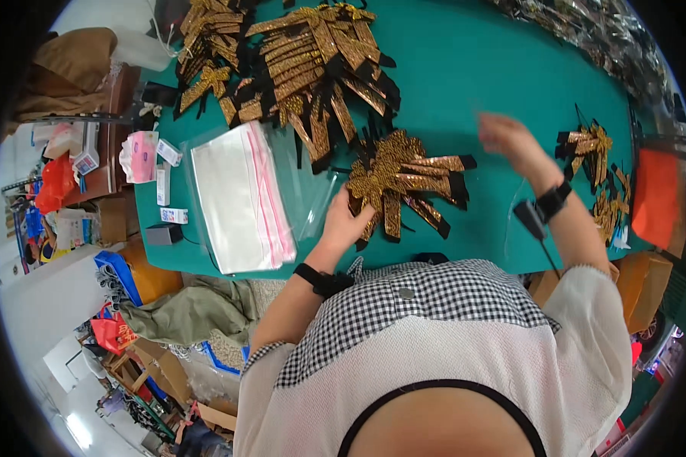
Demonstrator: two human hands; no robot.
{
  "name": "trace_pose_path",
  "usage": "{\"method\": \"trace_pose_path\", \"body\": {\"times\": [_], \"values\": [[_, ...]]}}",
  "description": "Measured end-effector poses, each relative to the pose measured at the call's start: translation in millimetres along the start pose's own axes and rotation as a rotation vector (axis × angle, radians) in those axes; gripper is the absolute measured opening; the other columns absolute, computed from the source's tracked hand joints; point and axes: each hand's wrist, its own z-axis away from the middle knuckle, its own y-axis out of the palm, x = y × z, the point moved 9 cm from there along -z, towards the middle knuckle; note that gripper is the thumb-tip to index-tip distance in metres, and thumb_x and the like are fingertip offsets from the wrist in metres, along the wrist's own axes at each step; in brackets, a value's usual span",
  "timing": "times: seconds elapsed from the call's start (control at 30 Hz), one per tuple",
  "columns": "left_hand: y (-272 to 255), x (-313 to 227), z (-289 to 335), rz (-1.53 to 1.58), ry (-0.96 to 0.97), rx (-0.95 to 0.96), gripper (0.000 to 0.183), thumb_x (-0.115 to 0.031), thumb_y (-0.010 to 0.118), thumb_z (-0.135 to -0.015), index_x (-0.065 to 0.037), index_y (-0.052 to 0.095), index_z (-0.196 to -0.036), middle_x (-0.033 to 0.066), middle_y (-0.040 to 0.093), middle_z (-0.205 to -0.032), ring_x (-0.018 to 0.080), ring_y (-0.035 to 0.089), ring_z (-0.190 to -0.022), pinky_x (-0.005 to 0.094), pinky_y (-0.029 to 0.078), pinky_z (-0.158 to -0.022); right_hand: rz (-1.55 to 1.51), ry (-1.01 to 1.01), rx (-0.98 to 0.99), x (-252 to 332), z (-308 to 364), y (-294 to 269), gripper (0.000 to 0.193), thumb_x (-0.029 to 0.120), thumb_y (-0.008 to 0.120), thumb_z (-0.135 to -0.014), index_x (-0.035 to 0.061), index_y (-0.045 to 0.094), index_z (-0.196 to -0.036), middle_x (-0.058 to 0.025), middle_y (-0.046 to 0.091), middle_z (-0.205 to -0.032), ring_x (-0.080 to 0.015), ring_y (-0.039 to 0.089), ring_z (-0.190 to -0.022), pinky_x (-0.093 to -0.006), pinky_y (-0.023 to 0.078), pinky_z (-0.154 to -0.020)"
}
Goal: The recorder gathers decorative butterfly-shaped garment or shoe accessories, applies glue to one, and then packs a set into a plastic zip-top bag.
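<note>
My left hand (347,218) grips the near-left side of a gold sequined bow (392,171), with its thumb on top and other fingers partly hidden beneath. The bow has a bunched centre and several gold strips with black ends fanning out to the right and toward me. Away from it, to the right, my right hand (514,145) is raised over the green table. Motion blurs its fingertips, so I cannot make out whether they hold anything.
Piles of gold-and-black bows (305,61) lie at the far left. A stack of clear plastic bags (236,198) with pink edges sits left of my left hand. Several small bows (587,145) lie at the right edge. Shiny wrapped pieces (587,38) fill the far right corner of the green table (450,76).
</note>
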Motion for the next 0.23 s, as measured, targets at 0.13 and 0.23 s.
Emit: {"method": "trace_pose_path", "body": {"times": [0.13, 0.23], "values": [[-1, -4, 6, -0.286, 0.118, -0.158, 0.068, -0.028, 0.065, -0.073, 0.007, 0.036, -0.124, 0.0208, 0.049, -0.111, 0.0344, 0.045, -0.105, 0.0391, 0.036, -0.093, -0.006, 0.102, -0.128, -103, 66, 3, 0.042, 0.029, 0.061, -0.081, 0.0005, 0.054, -0.111, -0.0057, 0.057, -0.099, -0.0159, 0.054, -0.09, -0.03, 0.045, -0.075], [2, -11, 35, -0.477, 0.183, -0.247, 0.076, -0.033, 0.066, -0.073, 0.009, 0.032, -0.126, 0.0205, 0.042, -0.12, 0.0361, 0.039, -0.111, 0.0413, 0.032, -0.096, 0.456, -0.273, -0.37, -102, 81, 11, 0.051, 0.03, 0.065, -0.078, 0.0073, 0.051, -0.121, -0.0086, 0.055, -0.114, -0.0177, 0.054, -0.1, -0.0295, 0.045, -0.078]]}}
